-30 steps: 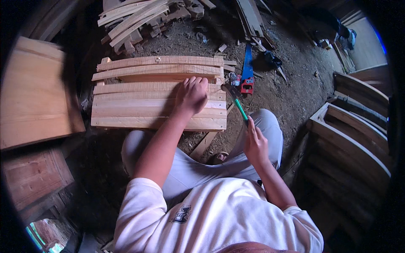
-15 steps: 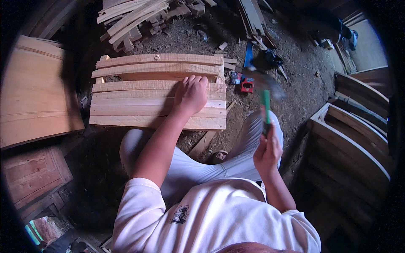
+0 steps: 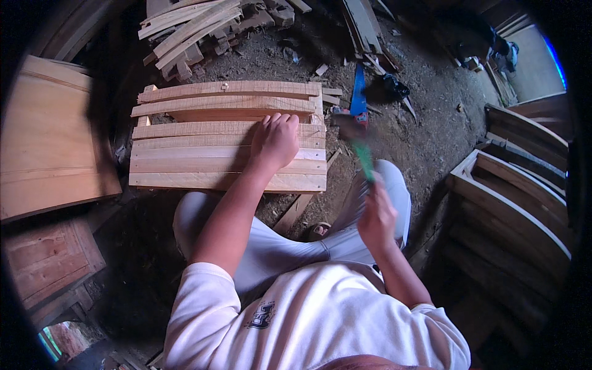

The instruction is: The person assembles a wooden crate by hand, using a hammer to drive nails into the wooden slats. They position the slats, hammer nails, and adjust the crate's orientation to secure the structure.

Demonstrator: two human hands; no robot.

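Note:
In front of me lies a slatted wooden panel (image 3: 185, 165), its pale boards set side by side with a gap between the upper and lower groups. My left hand (image 3: 275, 140) is closed over the upper edge of a slat (image 3: 197, 128) beside that gap, toward the panel's right end. Its fingertips are hidden behind the edge. My right hand (image 3: 377, 213), above my right knee, grips a hammer (image 3: 364, 159) by its green handle. The hammer's head is smeared by motion and hangs close to the panel's right edge.
A blue saw blade (image 3: 359, 92) lies on the dirt floor beyond the hammer. Cut wood strips (image 3: 194, 31) are piled at the far left. Curved wooden frames (image 3: 515, 200) stand on the right, and a large flat board (image 3: 52, 135) is on the left.
My right hand has swung the hammer leftward, bringing its head nearer the panel's right end. My left hand keeps its place on the slat. The whole view has shifted slightly.

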